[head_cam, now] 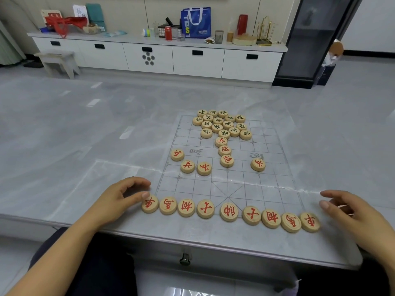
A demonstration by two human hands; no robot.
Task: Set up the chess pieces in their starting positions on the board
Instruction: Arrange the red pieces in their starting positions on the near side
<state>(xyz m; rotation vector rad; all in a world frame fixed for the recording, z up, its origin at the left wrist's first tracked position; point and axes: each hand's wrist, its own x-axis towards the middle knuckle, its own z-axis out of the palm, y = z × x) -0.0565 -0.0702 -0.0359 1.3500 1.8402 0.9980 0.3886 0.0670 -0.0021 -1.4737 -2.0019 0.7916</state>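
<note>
A transparent Chinese chess board [245,184] lies on the grey table. Several round wooden pieces with red characters form a row [228,212] along the board's near edge. My left hand [119,199] sits at the row's left end, its thumb touching the leftmost red piece [149,204], fingers loosely curled. My right hand [350,212] hovers just right of the rightmost red piece [310,222], fingers relaxed and holding nothing. Several loose red pieces [226,160] lie mid-board. The black-lettered pieces sit in a cluster [222,124] at the far end.
The grey table [85,135] has its front edge close to my body, with a drawer knob [185,259] below it. A white cabinet [158,56] with bags, cans and cups stands far behind. A small stool [57,60] is at back left.
</note>
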